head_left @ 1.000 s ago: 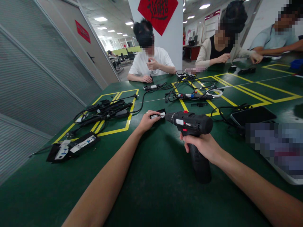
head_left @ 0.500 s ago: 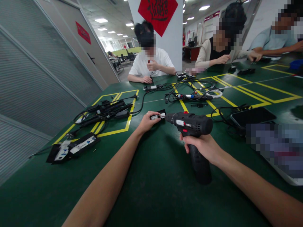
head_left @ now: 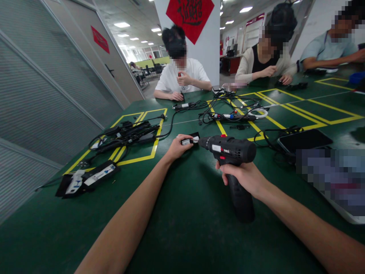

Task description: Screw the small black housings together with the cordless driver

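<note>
My right hand (head_left: 245, 177) is wrapped round the grip of a black cordless drill (head_left: 232, 150) whose base rests on the green table (head_left: 182, 213). The drill's nose points left at a small black part with a white piece (head_left: 190, 139). My left hand (head_left: 176, 146) pinches that part against the table, a ring on one finger. The drill tip touches the part's white piece.
A pile of black parts and cables (head_left: 128, 133) lies on yellow floor-tape squares at the left. More black parts with white labels (head_left: 88, 177) lie nearer me. A dark tablet (head_left: 303, 139) sits at the right. Three other people sit across the table.
My hands and the drill stay almost still. The person at the far right of centre has lowered a hand toward the table.
</note>
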`<action>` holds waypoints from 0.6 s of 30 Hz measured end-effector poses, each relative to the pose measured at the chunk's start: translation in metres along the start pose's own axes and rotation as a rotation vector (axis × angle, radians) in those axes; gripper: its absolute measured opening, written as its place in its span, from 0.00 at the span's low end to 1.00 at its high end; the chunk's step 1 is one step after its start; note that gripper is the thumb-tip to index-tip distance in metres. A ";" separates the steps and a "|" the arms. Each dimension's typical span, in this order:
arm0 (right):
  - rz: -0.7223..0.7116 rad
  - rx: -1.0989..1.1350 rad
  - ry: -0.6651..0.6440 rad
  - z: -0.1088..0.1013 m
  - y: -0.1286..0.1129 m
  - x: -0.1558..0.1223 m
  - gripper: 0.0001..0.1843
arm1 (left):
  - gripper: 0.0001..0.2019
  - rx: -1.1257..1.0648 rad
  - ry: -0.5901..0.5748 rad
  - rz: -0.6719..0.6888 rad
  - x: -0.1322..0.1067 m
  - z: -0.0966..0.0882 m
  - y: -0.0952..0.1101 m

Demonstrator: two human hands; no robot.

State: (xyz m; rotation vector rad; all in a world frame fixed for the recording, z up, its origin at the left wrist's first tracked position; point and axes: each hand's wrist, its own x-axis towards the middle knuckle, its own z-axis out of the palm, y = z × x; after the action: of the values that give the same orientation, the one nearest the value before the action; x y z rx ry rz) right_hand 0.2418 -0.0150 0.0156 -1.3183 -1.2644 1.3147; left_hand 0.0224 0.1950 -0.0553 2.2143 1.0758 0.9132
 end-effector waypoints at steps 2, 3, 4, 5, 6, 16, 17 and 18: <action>-0.002 -0.008 0.000 0.000 0.000 0.000 0.04 | 0.17 0.005 0.009 0.000 0.000 0.000 0.001; 0.000 -0.012 0.001 0.001 -0.001 0.000 0.04 | 0.16 0.010 0.016 0.002 0.001 0.001 0.001; 0.004 -0.015 0.001 0.001 -0.001 -0.001 0.04 | 0.16 0.016 0.021 0.004 0.001 0.001 0.001; 0.012 -0.017 0.003 0.001 -0.002 -0.001 0.04 | 0.16 0.021 0.026 0.008 0.001 0.001 0.001; 0.022 -0.019 0.007 0.001 -0.002 -0.002 0.04 | 0.15 0.025 0.030 0.010 0.001 0.001 0.001; 0.005 -0.002 -0.008 -0.001 0.007 0.003 0.05 | 0.15 0.020 0.022 0.028 0.000 0.000 -0.001; 0.002 -0.002 -0.006 -0.001 0.008 0.003 0.05 | 0.15 0.022 0.023 0.033 0.000 0.001 -0.002; 0.000 -0.001 -0.003 0.000 0.008 0.003 0.05 | 0.15 0.023 0.024 0.039 0.000 0.001 -0.003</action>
State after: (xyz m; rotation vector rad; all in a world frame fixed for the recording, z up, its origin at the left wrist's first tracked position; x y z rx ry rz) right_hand 0.2427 -0.0128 0.0072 -1.3173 -1.2671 1.3161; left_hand 0.0218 0.1968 -0.0575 2.2553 1.0623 0.9510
